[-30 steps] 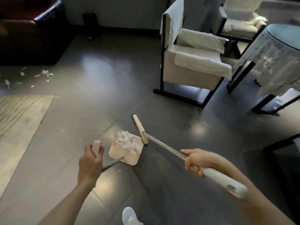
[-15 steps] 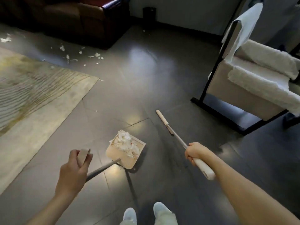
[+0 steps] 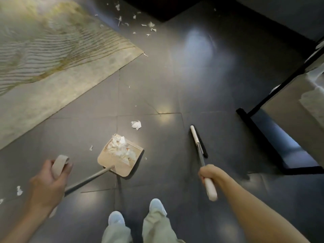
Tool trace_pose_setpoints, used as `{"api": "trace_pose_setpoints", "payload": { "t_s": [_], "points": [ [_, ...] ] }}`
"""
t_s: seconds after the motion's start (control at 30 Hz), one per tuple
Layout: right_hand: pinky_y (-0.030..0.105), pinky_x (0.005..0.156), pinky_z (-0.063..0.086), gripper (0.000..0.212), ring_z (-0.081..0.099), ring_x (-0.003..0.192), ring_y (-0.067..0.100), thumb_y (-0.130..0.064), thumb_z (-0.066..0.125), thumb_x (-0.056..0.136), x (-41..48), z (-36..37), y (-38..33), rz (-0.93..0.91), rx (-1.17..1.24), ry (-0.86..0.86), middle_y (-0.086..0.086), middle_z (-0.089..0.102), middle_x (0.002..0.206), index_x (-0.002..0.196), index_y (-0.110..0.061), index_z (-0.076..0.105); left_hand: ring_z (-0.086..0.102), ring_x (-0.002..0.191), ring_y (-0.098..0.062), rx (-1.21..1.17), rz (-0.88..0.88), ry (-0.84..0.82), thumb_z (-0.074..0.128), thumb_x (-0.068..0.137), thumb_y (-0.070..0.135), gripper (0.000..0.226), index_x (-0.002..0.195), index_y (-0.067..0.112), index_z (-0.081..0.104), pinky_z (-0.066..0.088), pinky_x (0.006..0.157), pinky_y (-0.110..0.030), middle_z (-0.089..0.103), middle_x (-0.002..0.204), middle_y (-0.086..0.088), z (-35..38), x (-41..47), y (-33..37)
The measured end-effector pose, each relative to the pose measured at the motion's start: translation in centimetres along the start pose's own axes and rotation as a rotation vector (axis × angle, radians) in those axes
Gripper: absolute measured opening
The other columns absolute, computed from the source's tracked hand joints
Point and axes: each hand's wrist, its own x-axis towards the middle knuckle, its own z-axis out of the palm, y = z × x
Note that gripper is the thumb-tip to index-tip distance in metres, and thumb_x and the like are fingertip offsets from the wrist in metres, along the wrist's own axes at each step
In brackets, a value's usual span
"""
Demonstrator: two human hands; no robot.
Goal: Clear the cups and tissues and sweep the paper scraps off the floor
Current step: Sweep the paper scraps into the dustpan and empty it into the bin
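Observation:
My left hand [image 3: 48,181] grips the beige top of the long dustpan handle. The beige dustpan [image 3: 119,164] rests on the dark tile floor ahead of my feet, piled with white paper scraps [image 3: 121,148]. My right hand [image 3: 209,172] holds the broom handle [image 3: 210,189]; the narrow broom head [image 3: 197,139] points away on the floor to the right of the pan. A crumpled tissue [image 3: 136,124] lies just beyond the pan. More scraps [image 3: 149,27] are scattered far ahead by the rug corner, and a few small scraps [image 3: 19,190] lie at lower left.
A patterned beige rug [image 3: 52,67] covers the floor at upper left. The black metal frame [image 3: 252,123] of an armchair stands on the right. A dark sofa base [image 3: 157,7] sits at the top. My two shoes [image 3: 136,213] are at the bottom centre.
The view has swung left and downward, bringing the rug and far scraps closer. A crumpled tissue and small scraps now lie on the floor beside the dustpan. Both hands keep their grips.

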Motion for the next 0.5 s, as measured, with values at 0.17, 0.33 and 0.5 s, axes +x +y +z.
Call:
{"api": "trace_pose_setpoints", "payload": {
  "t_s": [0.17,0.33,0.5],
  "points": [
    [0.034,0.062,0.048,0.048,0.053,0.064,0.025,0.002,0.051,0.076,-3.3,5.7,-0.7,-0.106,0.052,-0.124,0.02,0.057,0.094,0.122,-0.003,0.036,0.059,0.054,-0.039,0.01,-0.007,0.055,0.052,0.07,0.079,0.054,0.091,0.03,0.05,0.048,0.045,-0.053,0.061,0.065,-0.012,-1.5,-3.4,1.0],
    [0.029,0.056,0.05,0.055,0.056,0.059,0.022,0.002,0.047,0.078,-8.1,12.0,-2.8,-0.193,-0.091,-0.211,0.013,0.057,0.078,0.132,-0.005,0.037,0.058,0.063,-0.039,0.095,0.057,0.081,0.046,0.071,0.071,0.044,0.083,0.028,0.045,0.051,0.057,-0.048,0.059,0.066,-0.012,-3.3,-6.0,1.1],
    [0.014,0.035,0.038,0.029,0.049,0.035,0.01,-0.001,0.045,0.081,-11.7,16.8,-5.0,-0.21,-0.052,-0.208,0.005,0.055,0.059,0.11,-0.006,0.05,0.06,0.064,-0.036,0.134,0.034,0.055,0.039,0.071,0.076,0.048,0.084,0.03,0.044,0.051,0.062,-0.047,0.062,0.067,-0.009,-6.2,-7.7,-1.2]
  ]
}}
